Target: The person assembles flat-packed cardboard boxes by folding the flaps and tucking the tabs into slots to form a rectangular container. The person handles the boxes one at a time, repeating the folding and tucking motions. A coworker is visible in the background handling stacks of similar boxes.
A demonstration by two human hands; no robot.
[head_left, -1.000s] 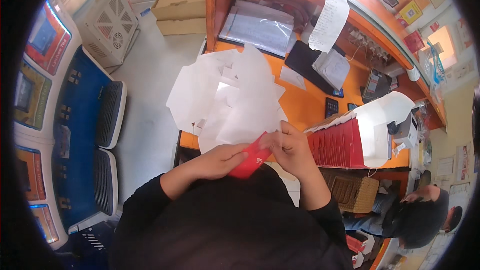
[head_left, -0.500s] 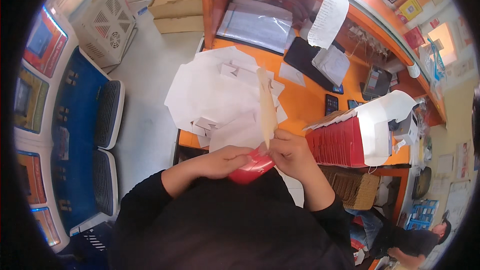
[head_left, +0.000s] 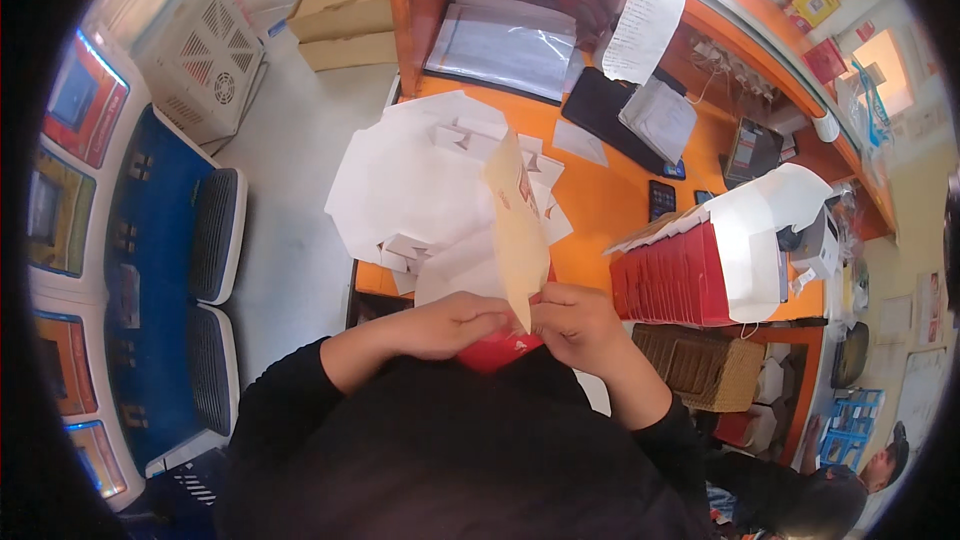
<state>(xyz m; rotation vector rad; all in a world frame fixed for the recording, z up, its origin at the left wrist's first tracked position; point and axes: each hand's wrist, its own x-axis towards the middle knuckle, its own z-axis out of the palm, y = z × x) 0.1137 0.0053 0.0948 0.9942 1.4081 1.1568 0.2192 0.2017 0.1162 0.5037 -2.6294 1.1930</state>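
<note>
Close in front of my body I hold a red carton (head_left: 492,352) with a pale cream panel (head_left: 520,230) standing up from it. My left hand (head_left: 445,326) grips its left edge, the thumb lying along the top. On the other side my right hand (head_left: 582,326) pinches the edge beside the upright panel, fingers bent. Both hands cover much of the carton's folds. Just beyond them a pile of flat white carton blanks (head_left: 400,165) with cut tabs lies on the orange desk (head_left: 590,210).
To the right stands a row of nested red cartons (head_left: 668,280) with white flaps. A wicker basket (head_left: 690,365) sits below. Phones (head_left: 661,200), papers and a hanging paper slip (head_left: 645,20) are farther back. Blue-backed machines (head_left: 150,270) line the left. Another person (head_left: 800,500) is at lower right.
The cream panel has turned so more of its face shows, and it leans slightly left. My hands have drawn closer together on the carton. The person at lower right has shifted.
</note>
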